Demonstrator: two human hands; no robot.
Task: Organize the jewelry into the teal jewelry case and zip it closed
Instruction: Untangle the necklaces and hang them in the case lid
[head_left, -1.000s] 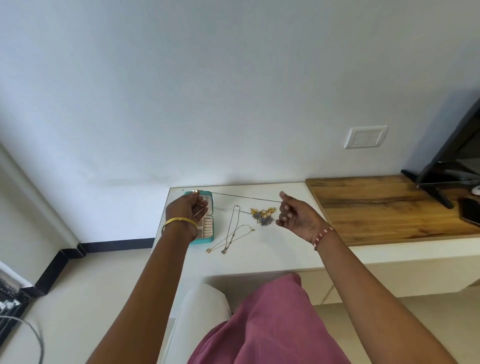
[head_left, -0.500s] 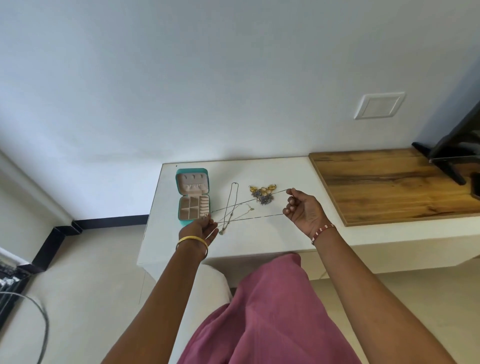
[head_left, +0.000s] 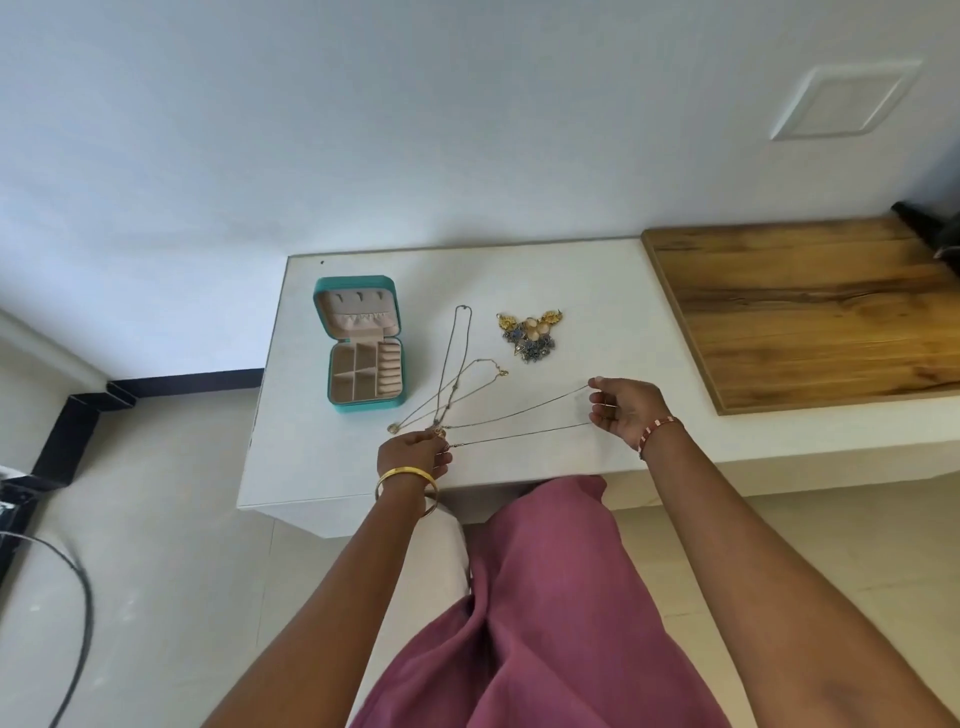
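Observation:
The teal jewelry case (head_left: 358, 408) lies open on the white table (head_left: 519, 275), its beige compartments showing. A thin chain necklace (head_left: 519, 413) is stretched in two strands between my hands. My left hand (head_left: 413, 454) pinches its pendant end near the table's front edge. My right hand (head_left: 621, 408) holds the other end with curled fingers, to the right. Two more thin necklaces (head_left: 457, 358) lie between the case and a pile of gold and blue earrings (head_left: 530, 335).
A wooden board (head_left: 800, 312) covers the table's right part, with a dark stand (head_left: 930, 228) at its far corner. The wall with a white switch plate (head_left: 847, 101) is behind. My pink-clothed lap (head_left: 545, 597) is below the table edge.
My left hand has drawn the necklace end from over the case back toward me, to the front edge. My right hand came toward me too, and the chain now spans in two strands.

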